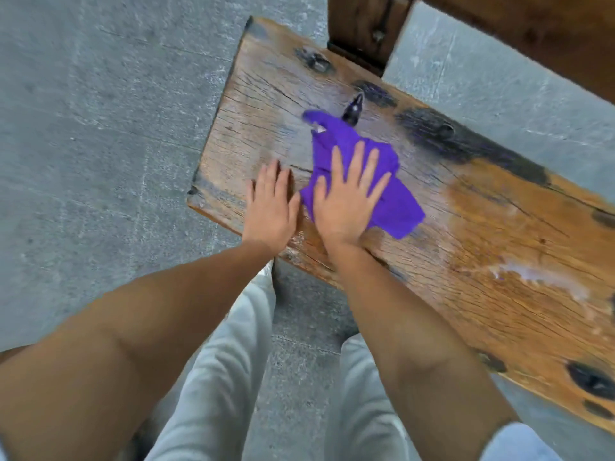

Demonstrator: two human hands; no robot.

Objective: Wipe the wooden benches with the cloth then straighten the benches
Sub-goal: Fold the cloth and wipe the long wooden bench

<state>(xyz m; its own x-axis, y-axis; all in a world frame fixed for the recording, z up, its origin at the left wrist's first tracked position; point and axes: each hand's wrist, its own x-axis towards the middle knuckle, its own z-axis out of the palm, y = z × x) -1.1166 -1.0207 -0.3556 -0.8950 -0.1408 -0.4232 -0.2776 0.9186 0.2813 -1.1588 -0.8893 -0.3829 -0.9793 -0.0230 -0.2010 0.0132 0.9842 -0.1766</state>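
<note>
Both hands flat, fingers spread: left (273, 207), right (349, 201).

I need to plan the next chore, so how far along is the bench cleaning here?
Done: nothing clearly finished. The bench looks pale and dull near its end, with whitish smears further right.
In hand: the right hand presses the purple cloth flat on the plank near that end, while the left hand rests on bare wood beside it.
Left: the rest of the plank, any other benches, and straightening.
</note>
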